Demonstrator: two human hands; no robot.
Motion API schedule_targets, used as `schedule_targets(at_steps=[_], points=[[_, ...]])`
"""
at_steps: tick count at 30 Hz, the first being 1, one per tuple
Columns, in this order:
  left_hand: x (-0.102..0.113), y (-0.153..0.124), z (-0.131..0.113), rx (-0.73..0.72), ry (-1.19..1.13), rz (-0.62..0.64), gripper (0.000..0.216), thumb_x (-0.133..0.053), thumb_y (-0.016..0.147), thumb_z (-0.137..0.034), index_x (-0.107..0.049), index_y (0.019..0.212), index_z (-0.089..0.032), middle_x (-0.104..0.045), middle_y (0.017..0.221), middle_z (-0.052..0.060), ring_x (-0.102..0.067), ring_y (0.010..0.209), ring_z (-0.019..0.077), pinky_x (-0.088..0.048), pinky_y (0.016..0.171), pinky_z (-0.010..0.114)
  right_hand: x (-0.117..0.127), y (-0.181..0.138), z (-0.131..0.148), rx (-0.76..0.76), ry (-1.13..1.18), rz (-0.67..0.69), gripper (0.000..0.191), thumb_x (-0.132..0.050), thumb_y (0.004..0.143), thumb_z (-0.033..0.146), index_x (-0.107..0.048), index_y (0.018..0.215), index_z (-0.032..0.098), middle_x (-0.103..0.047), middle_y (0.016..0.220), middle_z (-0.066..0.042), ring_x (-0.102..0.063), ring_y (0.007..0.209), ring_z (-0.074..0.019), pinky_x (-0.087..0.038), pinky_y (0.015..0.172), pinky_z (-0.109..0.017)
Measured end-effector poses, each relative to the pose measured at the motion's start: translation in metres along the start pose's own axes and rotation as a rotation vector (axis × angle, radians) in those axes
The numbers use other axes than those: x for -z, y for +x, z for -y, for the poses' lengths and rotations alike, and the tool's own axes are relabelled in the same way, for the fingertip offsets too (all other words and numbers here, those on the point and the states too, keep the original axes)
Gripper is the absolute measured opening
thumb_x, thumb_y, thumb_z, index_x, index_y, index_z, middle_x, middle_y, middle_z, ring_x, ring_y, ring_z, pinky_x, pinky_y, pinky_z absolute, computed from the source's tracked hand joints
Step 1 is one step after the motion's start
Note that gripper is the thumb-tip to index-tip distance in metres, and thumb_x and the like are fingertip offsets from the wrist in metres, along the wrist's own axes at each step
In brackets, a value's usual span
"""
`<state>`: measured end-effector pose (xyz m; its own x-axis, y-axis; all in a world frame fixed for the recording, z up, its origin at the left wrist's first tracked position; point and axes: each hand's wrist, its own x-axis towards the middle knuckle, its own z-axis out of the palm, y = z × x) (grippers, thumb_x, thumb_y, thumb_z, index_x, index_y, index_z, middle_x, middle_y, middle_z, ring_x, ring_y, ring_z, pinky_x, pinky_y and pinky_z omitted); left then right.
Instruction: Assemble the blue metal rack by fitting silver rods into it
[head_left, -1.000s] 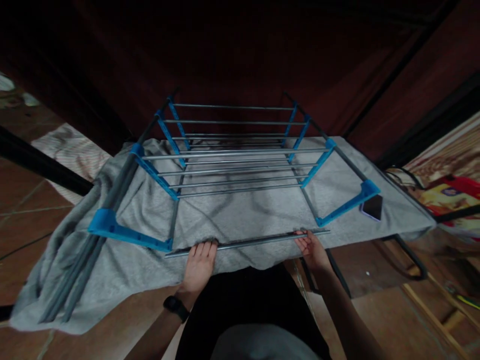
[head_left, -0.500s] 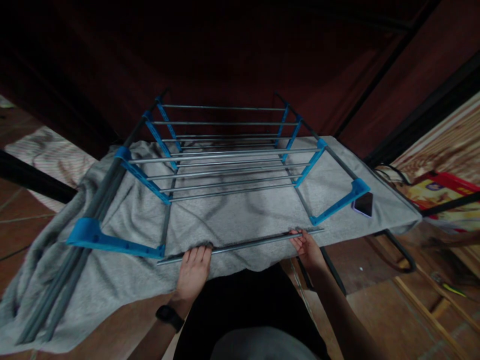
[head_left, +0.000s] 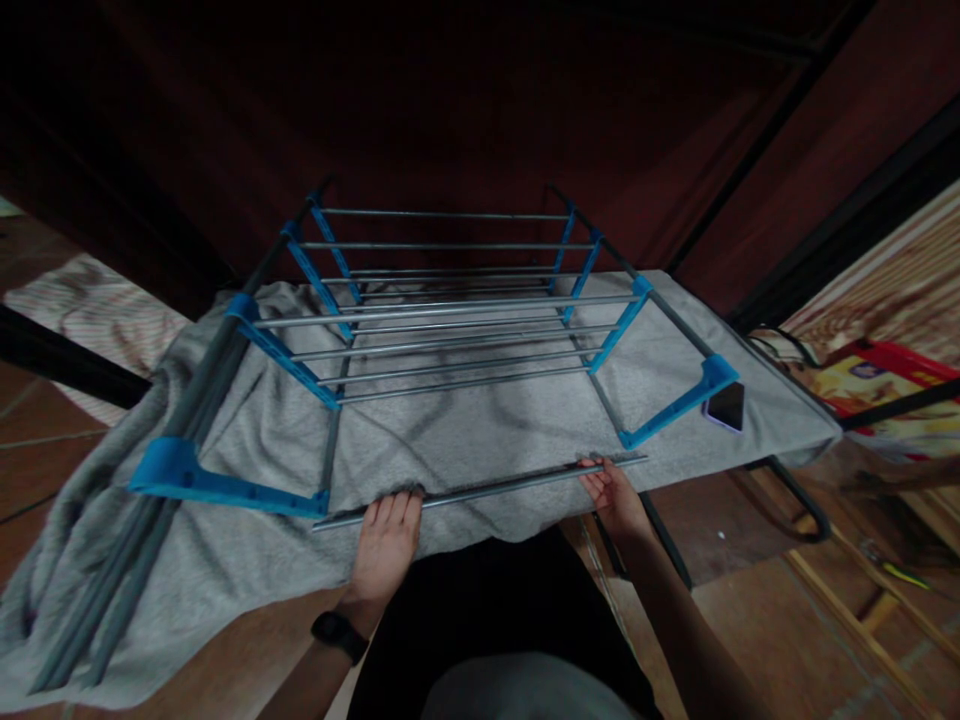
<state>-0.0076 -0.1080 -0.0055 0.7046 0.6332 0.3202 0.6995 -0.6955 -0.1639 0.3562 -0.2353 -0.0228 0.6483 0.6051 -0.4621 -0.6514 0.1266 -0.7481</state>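
Observation:
A thin grey metal rod (head_left: 495, 489) lies crosswise near the front edge of the cloth. My left hand (head_left: 388, 540) is closed over it near its left end, fingers curled across the top. Near the other end, my right hand (head_left: 611, 495) pinches the rod between thumb and fingers. Just beyond stands a rack (head_left: 450, 308) of grey tubes and blue plastic brackets, with several crossbars fitted. Its front left bracket (head_left: 225, 487) and front right bracket (head_left: 679, 402) have no bar between them. The rod's ends sit apart from both brackets.
A grey blanket (head_left: 480, 430) covers the surface under the rack. Right of the rack lies a phone (head_left: 725, 405). Loose-looking grey tubes (head_left: 112, 590) extend at the lower left. A red and yellow package (head_left: 885, 390) and a wooden frame (head_left: 862, 625) are at the right.
Almost nothing differs. Both hands keep their places on the rod, and the view has shifted very slightly.

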Motion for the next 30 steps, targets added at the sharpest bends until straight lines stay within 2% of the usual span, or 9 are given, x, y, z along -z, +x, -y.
schedule_targets(at_steps=[4, 10, 30], points=[[0.0005, 0.0002, 0.0000, 0.000, -0.003, -0.012, 0.029, -0.047, 0.093, -0.012, -0.068, 0.112, -0.016, -0.068, 0.092, 0.009, -0.058, 0.087, 0.0251, -0.042, 0.084, 0.040, -0.0005, 0.0003, 0.0001, -0.007, -0.002, -0.016, 0.006, -0.067, 0.087, 0.028, -0.067, 0.085, 0.023, -0.078, 0.088, -0.003, -0.074, 0.088, -0.0158, -0.060, 0.084, -0.029], [-0.0009, -0.0006, 0.0001, -0.002, -0.023, -0.027, 0.028, -0.048, 0.092, -0.011, -0.068, 0.113, -0.014, -0.068, 0.093, 0.010, -0.057, 0.087, 0.0258, -0.042, 0.083, 0.040, -0.0001, 0.0001, -0.0001, -0.008, -0.026, -0.028, 0.015, -0.075, 0.081, 0.034, -0.066, 0.085, 0.023, -0.078, 0.090, -0.003, -0.074, 0.093, -0.0182, -0.059, 0.088, -0.031], [0.0013, 0.0006, 0.0000, 0.005, -0.024, -0.019, 0.031, -0.047, 0.093, -0.011, -0.068, 0.115, -0.016, -0.069, 0.093, 0.009, -0.059, 0.087, 0.0252, -0.043, 0.084, 0.040, 0.0029, 0.0037, -0.0028, 0.005, -0.035, -0.016, 0.018, -0.078, 0.079, 0.036, -0.065, 0.085, 0.025, -0.078, 0.088, -0.002, -0.074, 0.096, -0.0191, -0.061, 0.088, -0.034]])
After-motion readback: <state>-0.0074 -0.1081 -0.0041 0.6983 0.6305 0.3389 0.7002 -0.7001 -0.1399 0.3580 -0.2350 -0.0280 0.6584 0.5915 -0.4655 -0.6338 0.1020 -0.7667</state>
